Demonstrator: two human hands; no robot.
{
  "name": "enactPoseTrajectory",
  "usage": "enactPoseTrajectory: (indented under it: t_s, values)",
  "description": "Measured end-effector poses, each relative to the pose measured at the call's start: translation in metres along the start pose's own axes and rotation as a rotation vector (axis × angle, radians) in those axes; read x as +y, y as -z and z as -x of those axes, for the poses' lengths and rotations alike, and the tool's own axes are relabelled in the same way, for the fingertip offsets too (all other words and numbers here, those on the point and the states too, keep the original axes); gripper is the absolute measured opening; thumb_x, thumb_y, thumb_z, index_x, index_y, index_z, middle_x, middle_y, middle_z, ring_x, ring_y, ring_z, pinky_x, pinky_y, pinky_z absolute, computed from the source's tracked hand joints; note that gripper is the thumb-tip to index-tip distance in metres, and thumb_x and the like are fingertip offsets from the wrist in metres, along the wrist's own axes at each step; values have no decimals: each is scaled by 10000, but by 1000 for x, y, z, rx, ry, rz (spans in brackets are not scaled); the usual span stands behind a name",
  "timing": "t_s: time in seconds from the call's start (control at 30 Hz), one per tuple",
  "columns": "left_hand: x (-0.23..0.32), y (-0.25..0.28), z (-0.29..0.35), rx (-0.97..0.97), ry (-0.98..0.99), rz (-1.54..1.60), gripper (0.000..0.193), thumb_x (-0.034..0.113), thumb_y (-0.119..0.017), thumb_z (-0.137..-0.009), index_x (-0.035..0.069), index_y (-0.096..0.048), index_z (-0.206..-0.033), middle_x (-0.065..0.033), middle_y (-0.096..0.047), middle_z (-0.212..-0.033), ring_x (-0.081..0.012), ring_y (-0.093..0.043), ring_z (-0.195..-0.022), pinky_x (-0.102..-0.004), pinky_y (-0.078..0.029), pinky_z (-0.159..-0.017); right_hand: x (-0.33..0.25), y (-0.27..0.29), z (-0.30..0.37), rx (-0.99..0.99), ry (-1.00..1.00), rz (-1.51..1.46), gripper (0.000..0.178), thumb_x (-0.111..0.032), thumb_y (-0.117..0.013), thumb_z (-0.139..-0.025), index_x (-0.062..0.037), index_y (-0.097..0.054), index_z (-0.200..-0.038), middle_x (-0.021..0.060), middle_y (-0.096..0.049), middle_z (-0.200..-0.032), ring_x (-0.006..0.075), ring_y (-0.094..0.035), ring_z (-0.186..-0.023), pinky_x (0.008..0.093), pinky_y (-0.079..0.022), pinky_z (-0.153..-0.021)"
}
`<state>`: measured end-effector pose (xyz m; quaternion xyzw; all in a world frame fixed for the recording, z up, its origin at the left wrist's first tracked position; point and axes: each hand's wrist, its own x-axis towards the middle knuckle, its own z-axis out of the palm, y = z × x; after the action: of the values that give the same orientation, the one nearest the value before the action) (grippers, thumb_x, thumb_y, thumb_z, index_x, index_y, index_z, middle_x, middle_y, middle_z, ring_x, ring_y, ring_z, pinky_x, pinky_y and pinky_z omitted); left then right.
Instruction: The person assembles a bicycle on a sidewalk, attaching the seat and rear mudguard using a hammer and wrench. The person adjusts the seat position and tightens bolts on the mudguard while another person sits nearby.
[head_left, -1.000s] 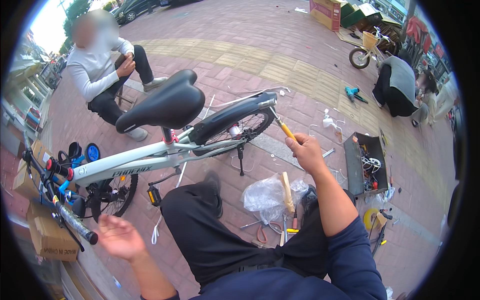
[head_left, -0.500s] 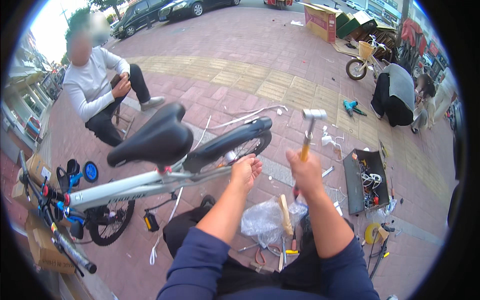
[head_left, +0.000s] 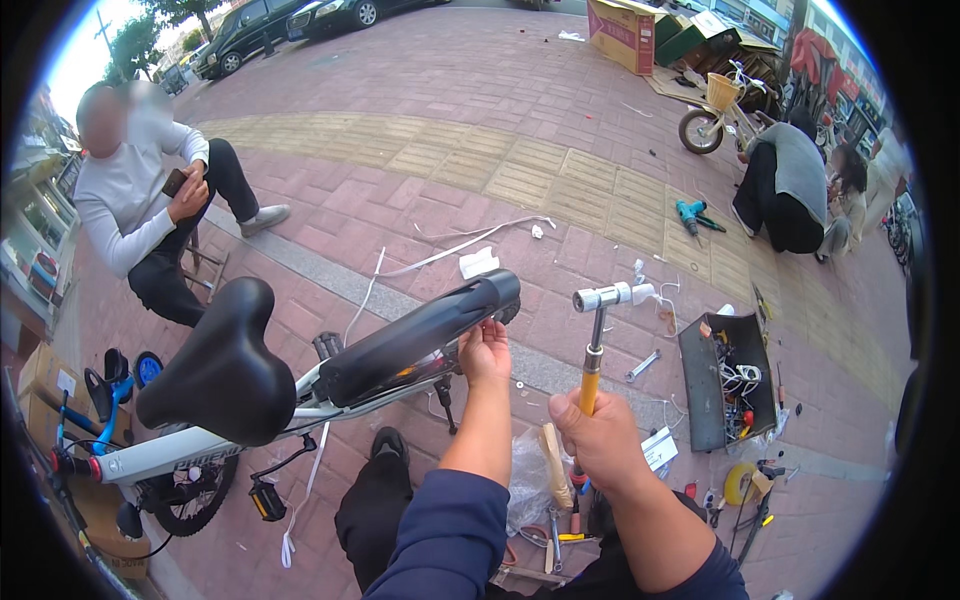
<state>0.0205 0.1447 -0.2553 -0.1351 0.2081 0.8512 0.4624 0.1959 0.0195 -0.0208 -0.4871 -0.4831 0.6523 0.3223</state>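
Note:
My right hand [head_left: 603, 440] is closed round the yellow handle of a hammer [head_left: 603, 297], holding it upright. Its silver cylindrical head is raised above the paving. At the tail of a pale grey bicycle [head_left: 135, 455], my left hand [head_left: 485, 352] has its fingers bent against the rear wheel [head_left: 510, 309], just under the end of the black mudguard [head_left: 420, 335]. The mudguard partly covers these fingertips. A wide black saddle [head_left: 225, 365] sits nearer the left, and a pedal [head_left: 267, 500] hangs below the frame.
An open metal toolbox [head_left: 708, 400] full of tools stands at the right, near a wrench [head_left: 643, 365]. Clear plastic wrap [head_left: 525, 485] and hand tools lie by my legs. A teal power drill [head_left: 690, 215] lies farther off. A person [head_left: 140, 210] sits at left; another [head_left: 790, 185] crouches at right.
My left hand has gone from open beside the mudguard to bent at the rear wheel. The hammer has come lower and nearer in my right hand. The whole view has shifted, with the bicycle farther left.

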Motion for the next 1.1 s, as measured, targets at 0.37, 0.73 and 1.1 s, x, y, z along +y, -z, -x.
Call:
enactPoseTrajectory:
  t_s: [0.37, 0.73, 1.1]
  values:
    - [7, -8, -24, 165, 51, -100, 150, 68, -739, -910, 114, -662, -1031, -26, -673, -845, -138, -627, -702, -296, -542, -637, 7, -7, 4, -43, -63, 6, 326, -333, -751, -951, -53, -630, -835, -56, -534, -702, 47, -449, -637, 259, -364, -567]
    - [17, 4, -31, 79, 135, -139, 157, 178, -667, -983, 154, -632, -1134, -32, -687, -976, -139, -653, -786, -285, -577, -664, 4, -15, -1, -46, -81, 181, 340, -328, -762, -940, -46, -633, -800, -71, -507, -685, 43, -411, -647, 265, -356, -565]
    - [5, 2, -19, 97, 85, 8, 94, 123, -716, -938, 73, -674, -1005, -32, -701, -881, -136, -660, -765, -278, -565, -670, 11, -10, -7, -69, -172, 119, 389, -389, -754, -943, -54, -620, -798, -65, -504, -669, 45, -419, -632, 262, -347, -549]
